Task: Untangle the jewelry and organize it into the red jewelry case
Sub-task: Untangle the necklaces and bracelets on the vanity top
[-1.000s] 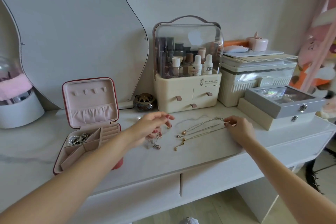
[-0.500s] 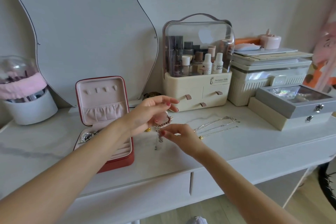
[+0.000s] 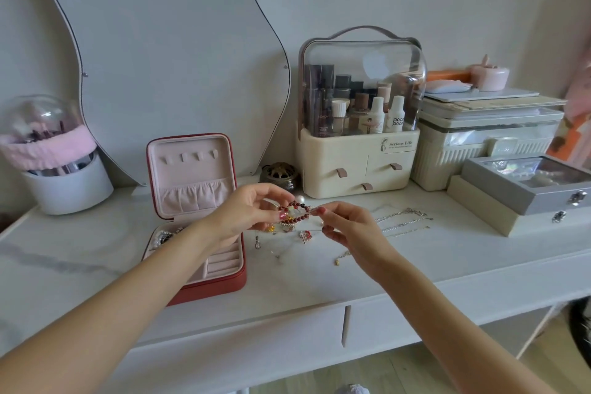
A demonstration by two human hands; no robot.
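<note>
Mid-frame, the left hand [image 3: 246,214] and right hand [image 3: 347,227] each pinch the tangled beaded bracelet [image 3: 295,211]; pulling hard may snap it, scattering beads.

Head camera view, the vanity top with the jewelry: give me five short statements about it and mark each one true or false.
1. The red jewelry case with the pale pink lining stands open. True.
2. Both hands hold the dark red beaded bracelet above the white marble-look tabletop. True: the left hand and right hand pinch it at opposite sides.
3. The thin silver chains lie inside the case. False: they lie on the tabletop, right of the hands.
4. The case's compartments hold nothing. False: some jewelry sits in the far left compartment.
5. The grey glass-lidded box is open. False: its lid is shut.
</note>
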